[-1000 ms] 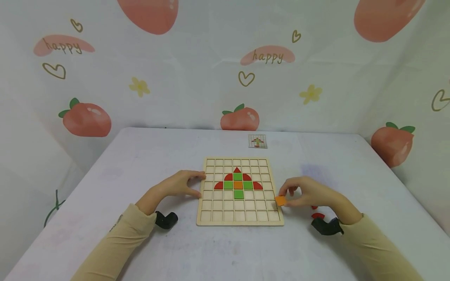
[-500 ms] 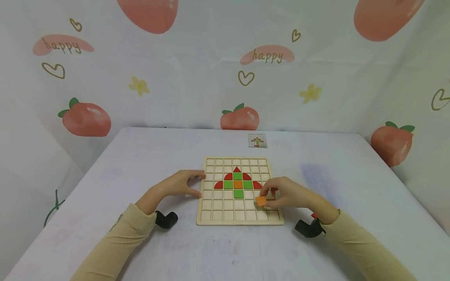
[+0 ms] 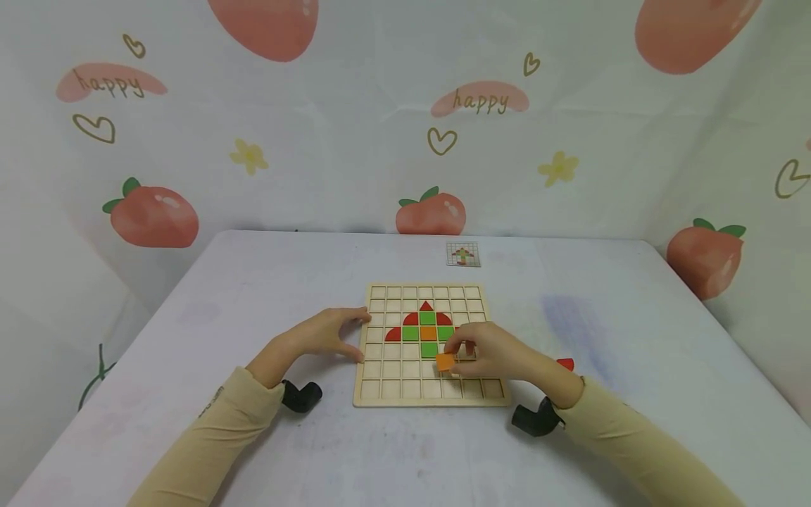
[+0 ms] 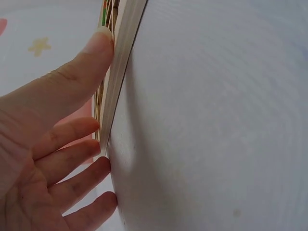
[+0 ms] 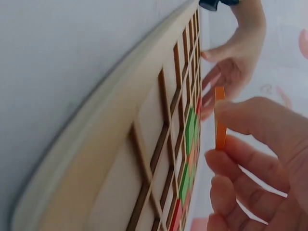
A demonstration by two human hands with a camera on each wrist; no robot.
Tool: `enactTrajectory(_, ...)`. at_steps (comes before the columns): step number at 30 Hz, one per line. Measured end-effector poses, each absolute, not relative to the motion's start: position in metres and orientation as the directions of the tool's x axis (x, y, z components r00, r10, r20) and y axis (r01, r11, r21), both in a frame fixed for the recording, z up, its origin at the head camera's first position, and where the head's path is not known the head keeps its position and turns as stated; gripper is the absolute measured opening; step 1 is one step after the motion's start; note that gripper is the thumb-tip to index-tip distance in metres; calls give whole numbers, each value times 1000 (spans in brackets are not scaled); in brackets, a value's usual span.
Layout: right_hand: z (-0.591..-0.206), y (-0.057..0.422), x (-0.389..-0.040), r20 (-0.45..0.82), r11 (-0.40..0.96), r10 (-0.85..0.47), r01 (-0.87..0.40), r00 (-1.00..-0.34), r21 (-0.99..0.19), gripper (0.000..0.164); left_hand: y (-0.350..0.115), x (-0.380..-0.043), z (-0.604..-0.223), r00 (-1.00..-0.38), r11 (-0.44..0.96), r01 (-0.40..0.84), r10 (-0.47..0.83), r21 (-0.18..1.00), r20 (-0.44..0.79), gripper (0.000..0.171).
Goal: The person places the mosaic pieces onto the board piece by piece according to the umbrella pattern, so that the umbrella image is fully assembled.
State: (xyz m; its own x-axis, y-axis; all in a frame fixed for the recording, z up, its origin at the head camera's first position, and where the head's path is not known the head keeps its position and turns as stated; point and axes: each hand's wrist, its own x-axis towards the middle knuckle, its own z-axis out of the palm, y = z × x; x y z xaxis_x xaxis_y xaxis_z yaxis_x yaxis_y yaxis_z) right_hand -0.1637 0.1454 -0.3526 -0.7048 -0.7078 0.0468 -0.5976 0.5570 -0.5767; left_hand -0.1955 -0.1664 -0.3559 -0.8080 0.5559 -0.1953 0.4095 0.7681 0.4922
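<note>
A wooden grid board [image 3: 389,389] lies on the table with green, red and orange pieces set in its cells. Between thumb and fingers my right hand [image 3: 494,350] pinches an orange square tile [image 3: 445,362], held over the board just below the lowest green square [image 3: 429,350]. In the right wrist view the orange tile [image 5: 220,118] appears edge-on, apart from the grid. My left hand [image 3: 323,332] rests at the board's left edge, thumb and fingers spread and fairly straight. Its thumb touches the board's rim [image 4: 115,91] in the left wrist view.
Behind the board lies a small pattern card [image 3: 463,254] showing a coloured figure on a grid. A red piece [image 3: 565,364] sits on the table to the right, partly hidden by my right forearm. A printed cloth [image 3: 355,141] hangs behind the table.
My right hand has carried the orange tile leftward, from the board's right edge to over the cells near its middle. The left hand has stayed at the left edge.
</note>
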Motion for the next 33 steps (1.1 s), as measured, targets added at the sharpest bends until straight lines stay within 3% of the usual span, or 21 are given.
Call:
enactTrajectory(9,-354,131,-160,-18,635,-653,-534,-758,-559,16,-164,-195,-356,-808,775,400,550,489,-212,69)
enactTrajectory(33,-358,113,-152,-49,726,-576,-483,-816,-490,18,-164,-198,-358,-808,781,393,545,485,-223,69)
